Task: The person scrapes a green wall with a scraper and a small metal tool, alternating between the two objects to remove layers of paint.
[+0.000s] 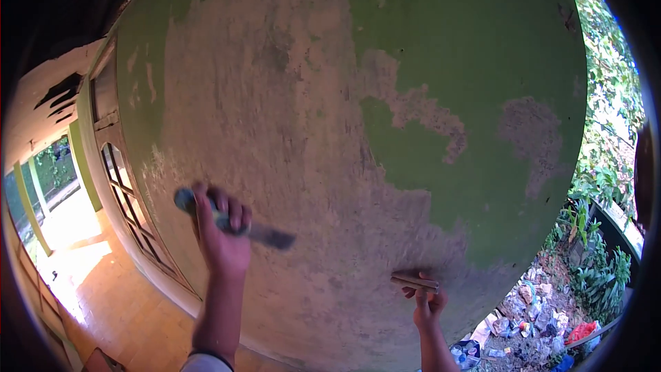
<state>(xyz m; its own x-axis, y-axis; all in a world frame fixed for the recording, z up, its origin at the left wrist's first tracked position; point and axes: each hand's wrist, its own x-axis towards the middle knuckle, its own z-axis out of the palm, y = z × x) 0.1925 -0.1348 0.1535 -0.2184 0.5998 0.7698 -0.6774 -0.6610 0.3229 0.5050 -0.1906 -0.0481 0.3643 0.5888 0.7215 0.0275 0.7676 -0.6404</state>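
Note:
A wall (475, 41) with green paint fills the middle of the view, its large bare patch (255, 117) grey and streaked. My left hand (224, 234) is wrapped round the teal handle of a scraper (273, 236), whose slightly blurred blade points right across the bare patch. Lower right, my right hand (428, 304) grips a flat, brownish, block-like piece (414, 282) close against the wall. Its shadow falls on the surface just above. What that piece is made of I cannot tell.
On the left a windowed door (131, 207) stands along a sunlit tiled floor (131, 272). Scattered rubbish (530, 310) covers the ground at lower right, beside green plants (602, 272). Smaller peeled patches (531, 131) mark the wall's right side.

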